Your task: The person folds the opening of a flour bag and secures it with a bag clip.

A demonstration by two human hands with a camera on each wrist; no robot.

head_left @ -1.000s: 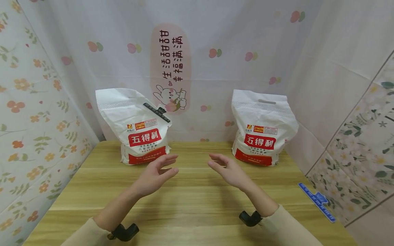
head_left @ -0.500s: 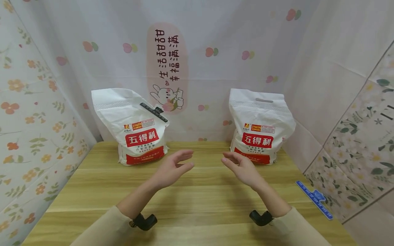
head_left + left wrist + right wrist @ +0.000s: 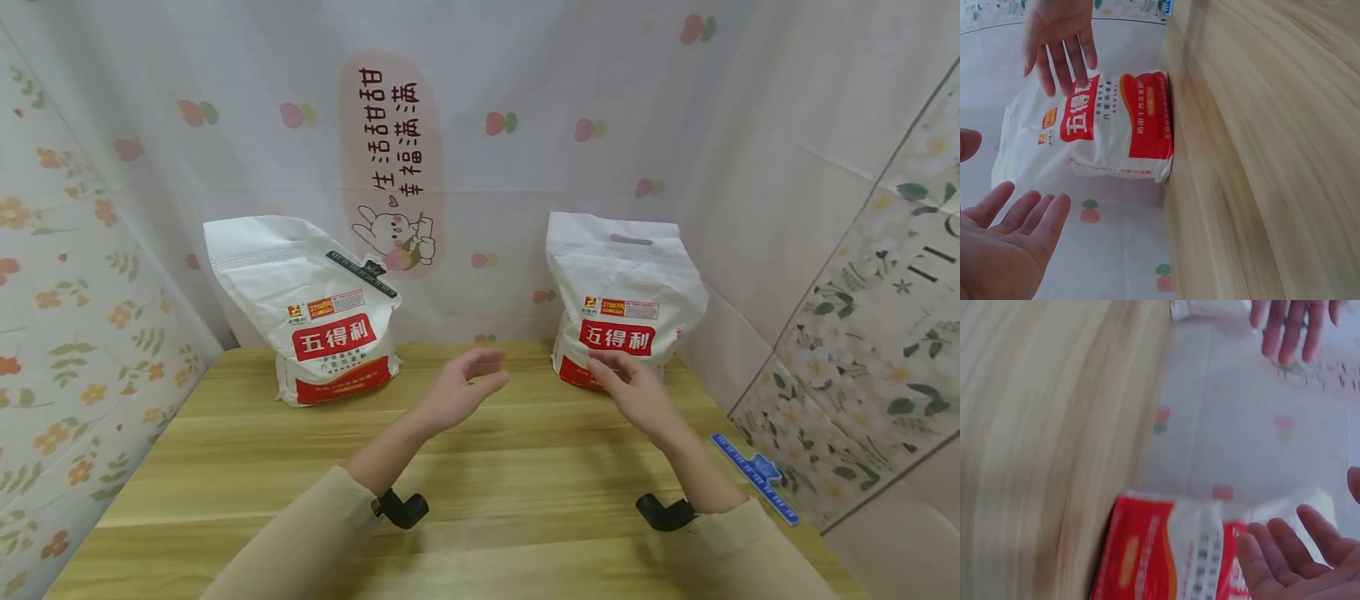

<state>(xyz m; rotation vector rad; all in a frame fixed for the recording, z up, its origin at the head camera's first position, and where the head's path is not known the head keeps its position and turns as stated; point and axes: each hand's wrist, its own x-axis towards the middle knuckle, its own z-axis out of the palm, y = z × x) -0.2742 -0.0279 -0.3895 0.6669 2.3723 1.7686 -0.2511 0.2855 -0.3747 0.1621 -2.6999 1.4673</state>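
Two white flour bags with red labels stand at the back of the table. The left flour bag (image 3: pixel 330 317) has a black clip (image 3: pixel 362 273) fixed across its slanted upper right edge. The right flour bag (image 3: pixel 618 283) stands upright with a handle slot in its flat top. Over the middle of the table my left hand (image 3: pixel 457 390) is held up, fingers extended and nothing in it. My right hand (image 3: pixel 637 392) hovers before the right bag and hides part of its lower label; its fingers are relaxed and hold nothing. In the left wrist view, the left palm (image 3: pixel 1007 253) faces the right bag.
A blue clip (image 3: pixel 757 475) lies at the right edge of the wooden table (image 3: pixel 495 500). Behind the bags hangs a white curtain (image 3: pixel 480 192) with fruit prints. Flowered cloth (image 3: pixel 847 392) closes off the right side. Black wrist mounts (image 3: pixel 403 508) sit below both hands.
Both hands have moved to the right, the right one now in front of the right bag. The view has shifted slightly to the right. The bags and blue clip stay in place.
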